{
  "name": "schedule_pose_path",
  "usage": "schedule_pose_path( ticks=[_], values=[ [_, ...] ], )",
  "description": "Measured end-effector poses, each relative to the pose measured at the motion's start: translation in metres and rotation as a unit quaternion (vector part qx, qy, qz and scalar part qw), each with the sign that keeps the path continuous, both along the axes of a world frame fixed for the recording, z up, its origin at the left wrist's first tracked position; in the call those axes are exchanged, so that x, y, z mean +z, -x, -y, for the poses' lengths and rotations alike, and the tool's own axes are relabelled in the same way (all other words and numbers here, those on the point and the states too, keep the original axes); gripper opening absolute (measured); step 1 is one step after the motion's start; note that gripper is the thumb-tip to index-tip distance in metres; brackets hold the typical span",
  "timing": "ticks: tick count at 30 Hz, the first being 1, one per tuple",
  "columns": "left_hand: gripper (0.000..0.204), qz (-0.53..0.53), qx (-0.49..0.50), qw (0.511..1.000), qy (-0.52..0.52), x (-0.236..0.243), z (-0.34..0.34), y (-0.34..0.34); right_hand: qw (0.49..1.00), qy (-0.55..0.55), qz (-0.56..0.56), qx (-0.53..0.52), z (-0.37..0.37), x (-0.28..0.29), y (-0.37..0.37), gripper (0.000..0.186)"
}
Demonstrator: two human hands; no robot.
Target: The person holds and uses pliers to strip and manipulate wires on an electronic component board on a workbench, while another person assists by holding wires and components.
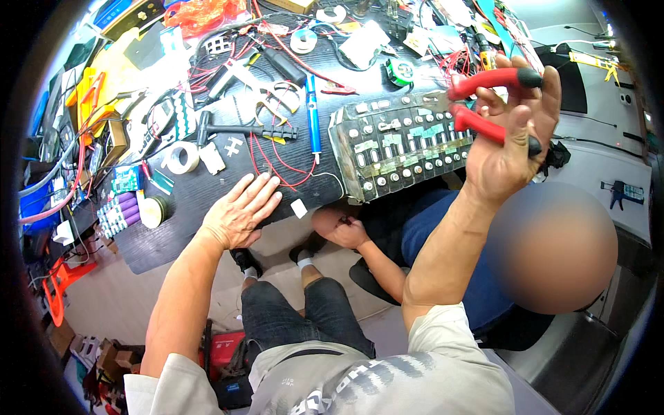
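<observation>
My right hand is raised over the right end of a long battery pack, holding pliers by their red handles with dark ends. The handles are spread apart, and the jaws point left over the pack's far edge; whether they touch it I cannot tell. Silver studs and strips of green tape cover the pack's top. Flat on the dark table, near its front edge, lies my left hand with fingers stretched out. Thin red wires run just past its fingertips.
A black-handled hammer, a blue pen-shaped tool, a white tape roll and a green tape measure lie on the table. Purple cells sit at the left. Another person is close on my right, beside the pack.
</observation>
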State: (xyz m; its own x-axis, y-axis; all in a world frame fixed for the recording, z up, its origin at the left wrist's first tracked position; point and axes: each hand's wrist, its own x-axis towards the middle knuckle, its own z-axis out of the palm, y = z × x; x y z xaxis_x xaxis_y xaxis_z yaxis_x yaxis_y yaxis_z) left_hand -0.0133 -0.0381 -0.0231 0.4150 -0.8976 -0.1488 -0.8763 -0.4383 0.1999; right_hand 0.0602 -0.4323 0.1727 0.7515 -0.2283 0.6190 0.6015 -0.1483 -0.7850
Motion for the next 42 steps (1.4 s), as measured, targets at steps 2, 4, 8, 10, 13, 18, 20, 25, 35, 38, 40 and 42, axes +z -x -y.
schedule_pose_path(
  ticks=[2,4,8,10,13,18,20,25,35,38,40,42],
  values=[
    [0.113,0.000,-0.002,1.000,0.006,0.000,0.001,-0.001,0.999,-0.017,-0.010,0.039,-0.002,-0.008,0.004,0.063],
    [0.112,0.001,-0.001,1.000,0.008,-0.002,0.002,-0.001,0.997,-0.034,-0.034,0.058,-0.008,-0.019,0.008,0.067],
    [0.112,0.001,0.001,1.000,0.016,-0.002,0.001,-0.001,0.996,-0.006,-0.060,0.062,-0.017,-0.038,0.010,0.066],
    [0.111,0.000,0.003,1.000,0.020,-0.003,0.001,0.000,0.996,0.003,-0.061,0.060,-0.019,-0.044,0.010,0.066],
    [0.109,-0.005,0.004,1.000,0.014,-0.002,0.002,-0.001,0.997,0.013,-0.067,0.048,-0.020,-0.049,0.012,0.065],
    [0.109,-0.010,0.007,1.000,0.021,-0.003,0.001,-0.001,0.997,-0.001,-0.053,0.047,-0.025,-0.053,0.014,0.064],
    [0.109,-0.014,0.006,1.000,0.014,-0.002,0.001,-0.002,0.998,0.012,-0.038,0.049,-0.023,-0.057,0.012,0.068],
    [0.111,-0.020,0.006,1.000,0.010,-0.002,0.000,-0.002,0.991,-0.016,-0.078,0.104,-0.024,-0.063,0.018,0.083],
    [0.113,-0.004,-0.008,1.000,-0.011,-0.002,0.001,-0.003,0.985,-0.051,-0.096,0.136,-0.012,-0.064,0.018,0.079],
    [0.113,-0.015,-0.005,1.000,-0.014,-0.001,0.002,-0.004,0.984,-0.066,-0.098,0.137,-0.006,-0.066,0.016,0.080],
    [0.113,-0.014,-0.004,1.000,-0.013,-0.002,0.002,-0.003,0.984,-0.062,-0.101,0.135,-0.007,-0.064,0.015,0.081],
    [0.113,-0.006,-0.004,1.000,-0.008,-0.001,0.002,-0.003,0.982,-0.077,-0.092,0.144,-0.007,-0.069,0.016,0.076]
  ],
)
